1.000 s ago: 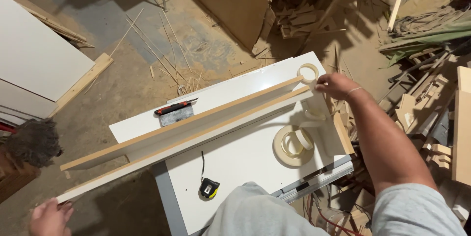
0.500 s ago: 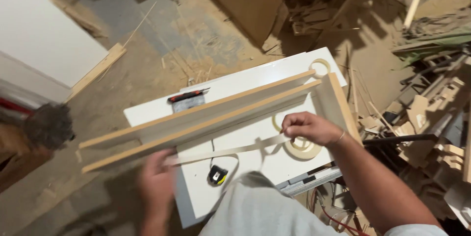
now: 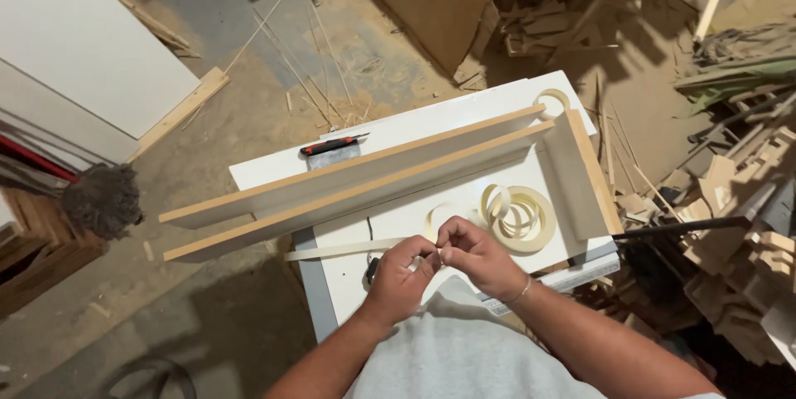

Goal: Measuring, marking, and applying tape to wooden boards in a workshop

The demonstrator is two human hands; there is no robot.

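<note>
My left hand [image 3: 400, 276] and my right hand [image 3: 474, 255] meet over the near edge of a white work table [image 3: 390, 142]. Both pinch a thin pale edge-banding strip [image 3: 332, 250] that runs left from my fingers. The strip comes off a loose coil of the same banding [image 3: 518, 216] lying just right of my hands. Two long white boards with wood-coloured edges [image 3: 348, 179] stand on edge across the table, beyond my hands. A small tape measure is mostly hidden under my left hand.
A red-and-black utility knife [image 3: 332, 145] lies at the table's far edge. A shorter board [image 3: 590, 179] lies at the table's right end beside a small banding ring [image 3: 551, 102]. Wood offcuts [image 3: 730, 200] pile up on the right. A large white panel [image 3: 75, 51] leans at left, a mop head [image 3: 104, 198] beneath it.
My right hand left the far end of the boards and came back to the near edge. My left hand joined it, and both now pinch the banding strip together.
</note>
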